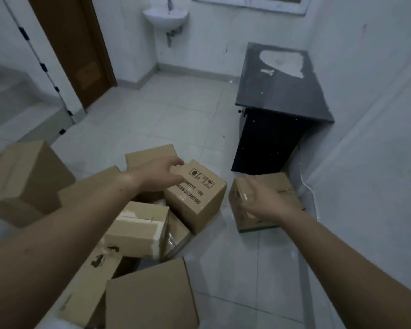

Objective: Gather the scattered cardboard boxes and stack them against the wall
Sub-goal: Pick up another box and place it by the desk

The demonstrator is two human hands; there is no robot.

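Brown printed cardboard box [197, 203] pinched at a corner by outstretched left hand [159, 174], right hand [263, 198] spread over smaller taped cardboard box [281, 185].

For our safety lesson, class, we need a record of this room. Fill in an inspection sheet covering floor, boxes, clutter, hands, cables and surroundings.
Surface: tiled floor, glossy.
Job's things: printed box tilted against the pile of boxes; small box apart on the floor, near the right wall.
Clutter: nothing seen.
Hands: left hand grips the printed box's top edge; right hand open over the small box, contact unclear.
Cables: thin pale line by the wall, perhaps a cord.
Surroundings: dark cabinet, sink, door.
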